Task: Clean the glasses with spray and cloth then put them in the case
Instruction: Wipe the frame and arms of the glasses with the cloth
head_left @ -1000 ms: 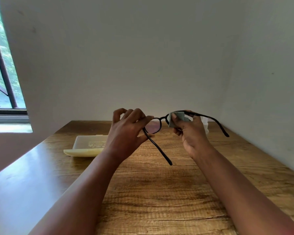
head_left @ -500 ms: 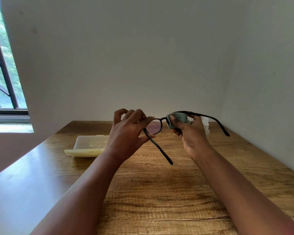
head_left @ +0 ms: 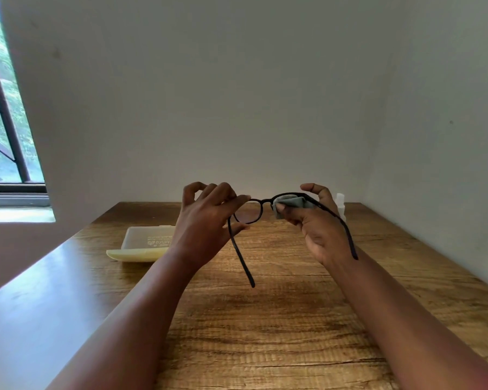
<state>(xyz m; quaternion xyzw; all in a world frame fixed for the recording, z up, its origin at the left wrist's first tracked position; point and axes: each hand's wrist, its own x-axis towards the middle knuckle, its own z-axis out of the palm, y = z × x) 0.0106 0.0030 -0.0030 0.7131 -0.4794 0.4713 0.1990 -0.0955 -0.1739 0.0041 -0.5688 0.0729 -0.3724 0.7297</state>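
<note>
Soft daylight comes in from the window (head_left: 6, 114) on the left — it makes a pale shine on the table (head_left: 40, 277). The wall looks dim. Edges bend a little.

Two bare forearms enter from the lower edge, one from about 7 o'clock, the other from about 5 o'clock. No sleeve, watch, ring or bracelet shows on either. The left hand (head_left: 206, 220) and the right hand (head_left: 321, 235) are ungloved; the nail at the left index fingertip looks short and plain. Both arms are slim, widening toward the elbows at the frame's bottom corners
</note>
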